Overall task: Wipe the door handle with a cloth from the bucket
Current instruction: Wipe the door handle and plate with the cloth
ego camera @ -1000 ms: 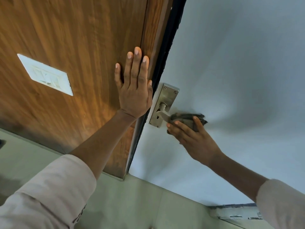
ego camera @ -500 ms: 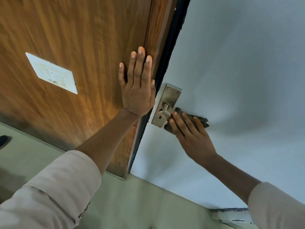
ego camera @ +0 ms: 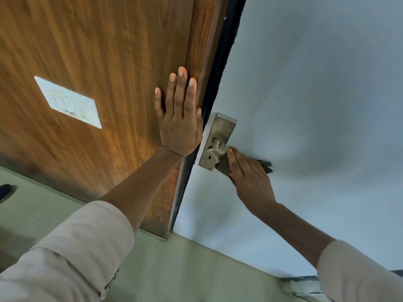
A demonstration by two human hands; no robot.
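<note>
A brushed-metal door handle (ego camera: 214,150) on its long backplate (ego camera: 222,129) sits at the left edge of a pale grey door (ego camera: 316,105). My right hand (ego camera: 250,182) is wrapped over the lever with a dark grey cloth (ego camera: 267,165) under the fingers; the cloth covers most of the lever and its frayed end sticks out to the right. My left hand (ego camera: 178,118) lies flat, fingers spread, on the brown wooden panel (ego camera: 98,62) just left of the black door edge. No bucket is in view.
A white switch plate (ego camera: 68,102) is set in the wooden panel at the left. Pale green floor tiles (ego camera: 174,269) run below. A dark shoe tip (ego camera: 4,191) shows at the far left edge, and a chipped white sill (ego camera: 303,286) at the lower right.
My right hand has slid along the lever toward the backplate, dragging the cloth with it. The left hand stays pressed on the wood; the view has shifted slightly.
</note>
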